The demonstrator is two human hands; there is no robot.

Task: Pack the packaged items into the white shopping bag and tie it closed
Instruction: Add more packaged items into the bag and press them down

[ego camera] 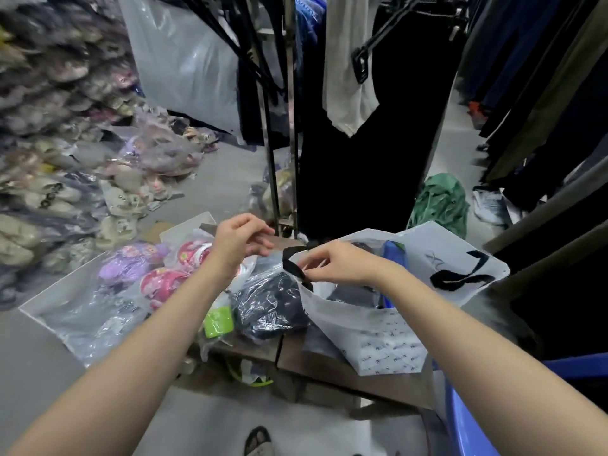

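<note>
A white shopping bag (378, 337) with black handles and black lettering lies open on a low wooden stand. My right hand (332, 263) pinches the bag's near rim by the black handle. My left hand (238, 241) hovers just left of the bag mouth, fingers curled, with nothing clearly in it. A dark item in clear plastic wrap (269, 304) lies against the bag's left side, partly outside the mouth. A blue item (394, 253) shows inside the bag. Pink (164, 284) and purple (131, 261) packaged items lie to the left on clear plastic.
A wooden stand (329, 370) holds the bag. A metal clothes rack pole (291, 126) with hanging dark garments stands right behind. Piles of bagged slippers (49, 179) fill the left. A blue bin (467, 422) is at lower right, a green bag (441, 202) behind.
</note>
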